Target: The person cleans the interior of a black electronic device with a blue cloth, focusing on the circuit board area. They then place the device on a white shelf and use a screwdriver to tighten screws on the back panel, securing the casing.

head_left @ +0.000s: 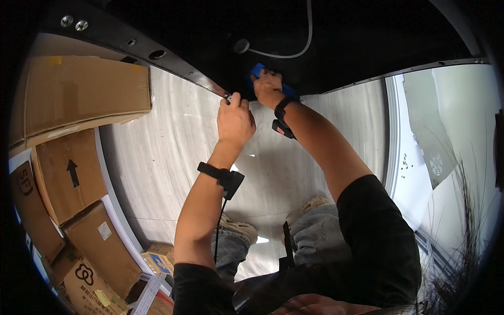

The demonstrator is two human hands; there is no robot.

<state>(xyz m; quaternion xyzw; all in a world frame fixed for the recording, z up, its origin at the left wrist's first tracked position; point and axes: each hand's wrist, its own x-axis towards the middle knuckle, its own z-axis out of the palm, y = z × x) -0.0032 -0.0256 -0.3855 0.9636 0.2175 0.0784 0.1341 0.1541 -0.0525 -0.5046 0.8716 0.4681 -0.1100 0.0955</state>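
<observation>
A large black cabinet or panel with a metal edge spans the top of the view. My left hand is closed, its fingers curled over the near corner of that edge. Just to its right and a little farther off, my right hand presses a blue cloth against the dark surface. The fingers are bent over the cloth, and part of it shows beyond them and beside the wrist. Both wrists wear black straps with small devices.
Cardboard boxes are stacked along the left. A pale wood-look floor lies below my arms. A thin grey cable hangs by a round disc on the black surface. Pale panels stand at the right.
</observation>
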